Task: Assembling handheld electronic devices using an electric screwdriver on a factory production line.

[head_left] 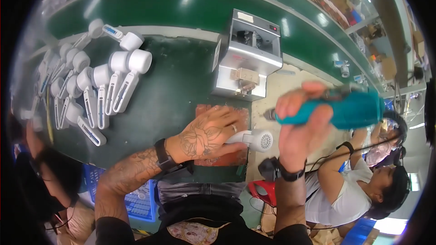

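My left hand (211, 134), tattooed and wearing a ring, is closed around the handle of a white handheld fan (261, 140). The fan's round grilled head sticks out to the right of my fingers. Beneath it lies a reddish-brown mat (213, 159) near the table's front edge. My right hand (299, 124) is wrapped round a teal electric screwdriver (349, 110), raised to the right of the fan. Its dark tip points left, apart from the fan. Motion blurs the screwdriver and my right fingers a little.
A silver screw feeder (247, 56) stands beyond the mat. Several white handheld fans (116, 81) lie grouped at the left of the green table (177, 77). A person in a white shirt (338, 190) sits at the right. Below the table edge is a blue crate (141, 202).
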A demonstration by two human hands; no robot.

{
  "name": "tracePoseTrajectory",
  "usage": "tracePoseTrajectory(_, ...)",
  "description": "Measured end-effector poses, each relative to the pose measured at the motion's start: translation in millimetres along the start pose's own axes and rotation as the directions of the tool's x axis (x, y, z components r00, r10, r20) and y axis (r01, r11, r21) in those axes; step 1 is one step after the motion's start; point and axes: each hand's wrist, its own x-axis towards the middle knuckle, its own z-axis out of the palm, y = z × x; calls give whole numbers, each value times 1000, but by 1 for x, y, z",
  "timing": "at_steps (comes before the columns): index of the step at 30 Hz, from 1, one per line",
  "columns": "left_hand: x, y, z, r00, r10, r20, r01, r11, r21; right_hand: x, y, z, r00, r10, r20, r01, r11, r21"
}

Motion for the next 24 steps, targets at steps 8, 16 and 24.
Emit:
tracePoseTrajectory(8, -1, -6, -2, 997, -72, 18, 72, 997, 17, 41, 53, 23, 995, -57, 81, 59, 998, -31)
tracePoseTrajectory(16, 1, -4, -1, 996, -74, 42, 73, 997, 23, 37, 68, 20, 989, -63, 136, 62, 998, 13)
tracePoseTrajectory(24, 2, -1, -3, 996, -85, 9, 85, 995, 45, -4, 39, -1, 990, 27, 139, -34, 998, 48)
